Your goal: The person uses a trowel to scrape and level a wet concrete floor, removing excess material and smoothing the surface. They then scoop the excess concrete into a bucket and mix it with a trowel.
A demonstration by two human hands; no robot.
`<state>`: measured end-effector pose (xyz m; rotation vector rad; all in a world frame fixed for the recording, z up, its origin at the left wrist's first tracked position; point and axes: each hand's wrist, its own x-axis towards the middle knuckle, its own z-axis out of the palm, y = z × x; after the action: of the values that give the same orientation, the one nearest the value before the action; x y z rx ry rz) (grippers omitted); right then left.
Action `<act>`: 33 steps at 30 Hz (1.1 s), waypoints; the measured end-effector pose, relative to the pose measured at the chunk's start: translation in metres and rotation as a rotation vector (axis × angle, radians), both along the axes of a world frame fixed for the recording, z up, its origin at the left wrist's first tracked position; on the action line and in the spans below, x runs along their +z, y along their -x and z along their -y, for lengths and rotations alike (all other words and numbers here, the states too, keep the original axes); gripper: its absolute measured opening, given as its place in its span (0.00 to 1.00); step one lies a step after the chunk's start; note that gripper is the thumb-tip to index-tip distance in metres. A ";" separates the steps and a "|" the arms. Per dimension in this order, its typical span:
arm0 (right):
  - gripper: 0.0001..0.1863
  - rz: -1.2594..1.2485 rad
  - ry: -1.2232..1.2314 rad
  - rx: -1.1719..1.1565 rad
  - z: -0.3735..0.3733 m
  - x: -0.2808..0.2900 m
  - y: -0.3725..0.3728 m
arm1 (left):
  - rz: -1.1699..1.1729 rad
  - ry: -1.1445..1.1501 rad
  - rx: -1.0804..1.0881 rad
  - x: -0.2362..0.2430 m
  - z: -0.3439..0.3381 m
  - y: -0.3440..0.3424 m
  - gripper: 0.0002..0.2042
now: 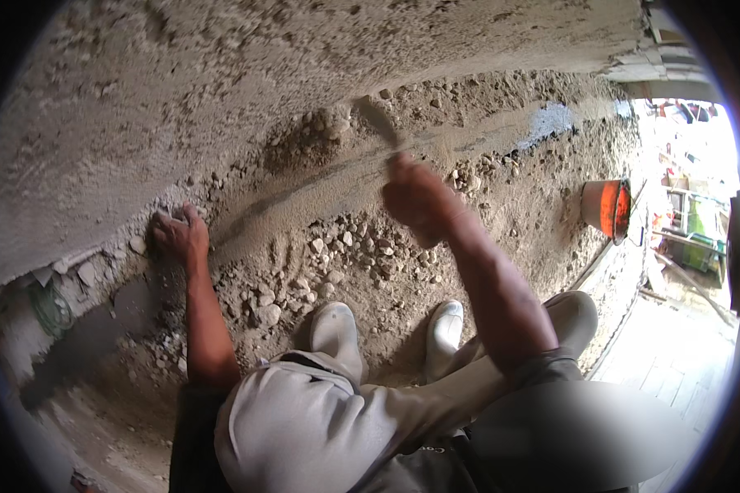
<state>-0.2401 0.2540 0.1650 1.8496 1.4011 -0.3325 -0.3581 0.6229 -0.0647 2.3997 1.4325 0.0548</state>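
My right hand [415, 201] is closed round the handle of a trowel [378, 123], hiding most of the handle. The dull, slightly blurred blade points up and away, close to the foot of a rough wall [222, 107]. Further left, my left hand [181, 234] rests on loose rubble against the base of that wall. Its fingers are spread and bent, and their tips are partly lost in dust and stones. Between the hands a smooth, sandy band [304, 189] of earth or mortar runs along the ground, with a darker streak in it.
Loose stones [370, 251] lie in front of my light boots [335, 333]. An orange bucket [612, 209], tipped toward the right, is at the right edge of the dirt. Coiled cord [49, 308] lies at far left. Clutter and planks [695, 238] stand in bright light on the right.
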 end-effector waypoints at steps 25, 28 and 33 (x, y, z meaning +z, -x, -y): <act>0.06 -0.321 -0.329 -0.313 0.032 -0.013 0.021 | 0.133 0.081 -0.114 0.060 0.048 -0.023 0.38; 0.13 -0.839 -0.605 -1.514 0.004 -0.002 -0.007 | 0.055 -0.139 -0.096 0.031 -0.013 0.022 0.38; 0.10 -0.406 -0.595 0.110 -0.074 -0.066 0.003 | 0.006 -0.090 0.120 0.020 -0.072 0.031 0.40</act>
<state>-0.2434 0.3276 0.0990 2.2446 2.0388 -0.2602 -0.3894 0.6945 -0.0450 2.3782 1.6024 0.1586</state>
